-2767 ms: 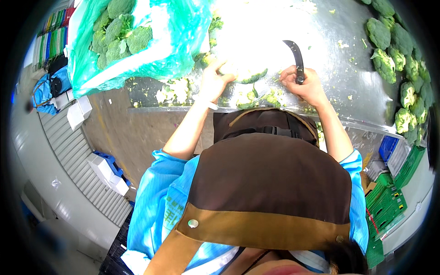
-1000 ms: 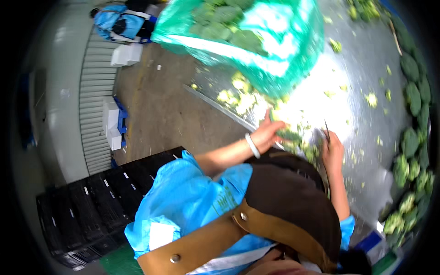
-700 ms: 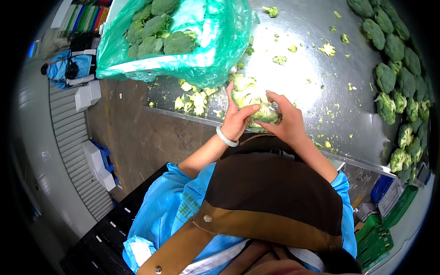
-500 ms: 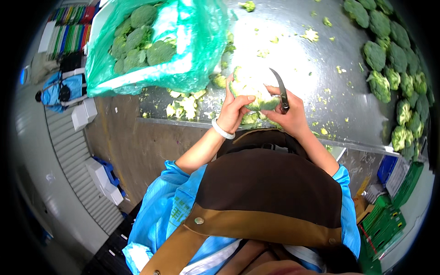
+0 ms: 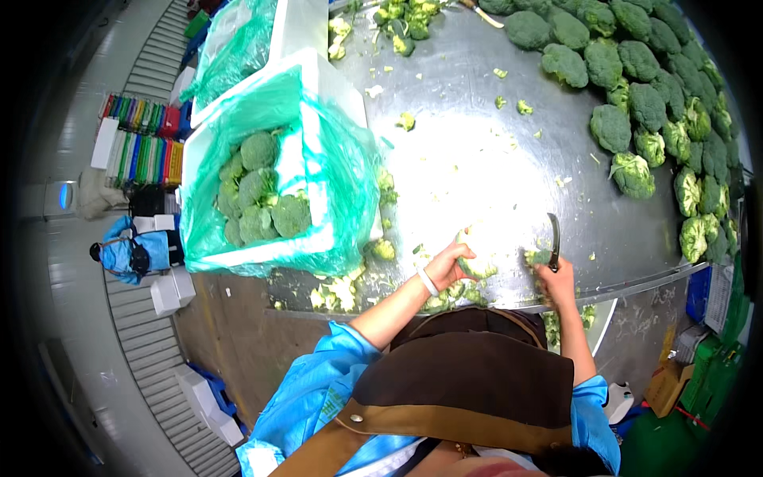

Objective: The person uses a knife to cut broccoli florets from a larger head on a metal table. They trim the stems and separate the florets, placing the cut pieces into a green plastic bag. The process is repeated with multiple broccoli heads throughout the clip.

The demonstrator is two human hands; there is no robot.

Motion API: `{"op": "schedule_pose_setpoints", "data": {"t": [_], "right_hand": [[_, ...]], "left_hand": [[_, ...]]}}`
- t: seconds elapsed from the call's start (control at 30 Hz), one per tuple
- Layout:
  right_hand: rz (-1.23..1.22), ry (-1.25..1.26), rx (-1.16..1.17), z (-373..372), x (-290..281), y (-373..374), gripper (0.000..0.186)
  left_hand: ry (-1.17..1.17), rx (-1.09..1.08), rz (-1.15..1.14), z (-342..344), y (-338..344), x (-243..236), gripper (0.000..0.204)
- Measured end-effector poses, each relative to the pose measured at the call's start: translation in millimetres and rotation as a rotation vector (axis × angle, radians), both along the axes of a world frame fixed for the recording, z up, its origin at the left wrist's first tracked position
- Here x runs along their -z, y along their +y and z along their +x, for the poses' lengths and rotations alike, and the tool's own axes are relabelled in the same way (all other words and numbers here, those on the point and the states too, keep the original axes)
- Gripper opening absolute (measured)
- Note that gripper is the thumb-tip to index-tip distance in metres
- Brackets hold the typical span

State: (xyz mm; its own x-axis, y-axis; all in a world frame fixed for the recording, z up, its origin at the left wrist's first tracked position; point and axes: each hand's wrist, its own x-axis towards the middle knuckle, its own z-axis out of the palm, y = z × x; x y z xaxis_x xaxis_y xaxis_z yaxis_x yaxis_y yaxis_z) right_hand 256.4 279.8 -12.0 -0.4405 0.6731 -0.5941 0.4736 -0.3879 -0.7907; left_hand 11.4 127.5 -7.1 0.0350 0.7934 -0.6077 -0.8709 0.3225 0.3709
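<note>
Some green broccoli heads (image 5: 258, 187) boxed, many more heaped upper right.
Lower centre, the left hand (image 5: 450, 265) closes on a pale-green broccoli piece (image 5: 483, 269), the right hand (image 5: 559, 281) around a curved black knife (image 5: 555, 232); the green-plastic-lined white foam box (image 5: 319, 199) sits upper left.

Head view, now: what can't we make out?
All in the head view:
- Curved knife: handle mostly covered by the right hand.
- Green piece by that hand: blurred; held or loose, can't tell.
- Broccoli piece: partly covered by the left hand, details lost in glare.
- Under the heads in the lined box: hidden by them.
- Broccoli heap: outer side lost at the dark rim.
</note>
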Motion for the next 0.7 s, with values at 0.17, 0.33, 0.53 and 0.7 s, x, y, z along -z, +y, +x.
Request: {"op": "schedule_pose_setpoints", "data": {"t": [0.17, 0.33, 0.53, 0.7], "right_hand": [[0.664, -0.363, -0.255, 19.8, -0.6, 35.4, 0.041], [0.911, -0.303, -0.179, -0.9, -32.1, 28.9, 0.068], [-0.186, 0.284, 0.046, -56.3, -44.6, -7.1, 0.037], [-0.548, 0.556, 0.352, -36.7, -11.3, 10.3, 0.036]], "left_hand": [[0.258, 0.095, 0.093, 4.4, 24.6, 0.1, 0.082], [1.359, 0.374, 0.247, 17.0, 35.4, -16.1, 0.079], [1.377, 0.447, 0.167, 39.3, 30.1, -40.6, 0.099], [0.675, 0.026, 0.069, 3.5, 13.4, -38.6, 0.096]]}}
